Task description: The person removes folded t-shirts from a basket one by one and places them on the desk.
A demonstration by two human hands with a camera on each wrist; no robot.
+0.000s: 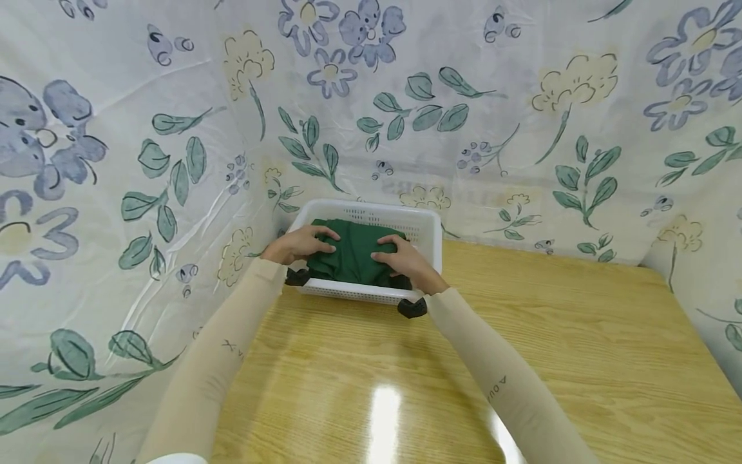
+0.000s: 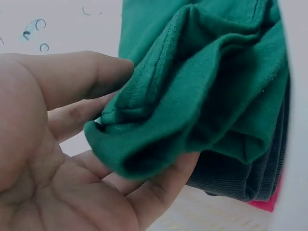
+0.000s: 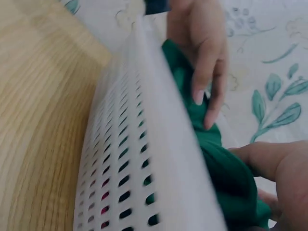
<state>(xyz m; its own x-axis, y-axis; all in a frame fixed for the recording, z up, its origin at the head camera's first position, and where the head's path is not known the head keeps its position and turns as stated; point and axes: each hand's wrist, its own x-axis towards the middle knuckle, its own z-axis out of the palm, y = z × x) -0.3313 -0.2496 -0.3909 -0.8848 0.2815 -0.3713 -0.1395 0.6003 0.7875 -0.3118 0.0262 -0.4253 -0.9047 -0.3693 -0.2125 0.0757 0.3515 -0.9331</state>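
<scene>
A folded green garment [image 1: 355, 248] lies in a white plastic basket [image 1: 436, 241] with perforated sides. My left hand [image 1: 300, 243] holds its left end; up close in the left wrist view, the thumb [image 2: 103, 72] is at one side of a loose fold and the fingers reach beneath it. At the opposite end my right hand [image 1: 408, 259] grips the cloth, thumb on the near side. Dark folded fabric [image 2: 226, 175] and a strip of pink cloth [image 2: 265, 204] show under the green one. The right wrist view hides part of the right hand's fingers.
The basket stands on a wood-grain table [image 1: 551, 335], close to the back left corner. Flower-printed sheeting [image 1: 406, 116] hangs behind and along the left side. A black wrist device [image 1: 412, 308] overlaps the basket's near rim at the right.
</scene>
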